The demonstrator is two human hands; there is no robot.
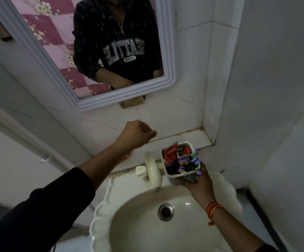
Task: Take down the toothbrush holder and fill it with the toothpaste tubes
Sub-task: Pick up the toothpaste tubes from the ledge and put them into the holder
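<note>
My right hand [198,180] holds a white plastic toothbrush holder [181,176] from below, above the back rim of the sink. A red toothpaste tube [171,153] stands tilted in its left compartment, and a purple-and-green patterned item [189,161] sticks out at its right side. My left hand [135,132] hovers further left and higher, near the tiled wall, closed in a fist; I see nothing in it. Something red [124,158] peeks out on the ledge under my left forearm, mostly hidden.
A cream sink [100,211] with a metal drain [165,211] lies below, and its cream tap [153,171] stands just left of the holder. A white-framed mirror [167,51] hangs on the tiled wall. A tiled ledge [193,139] runs behind the sink to the corner.
</note>
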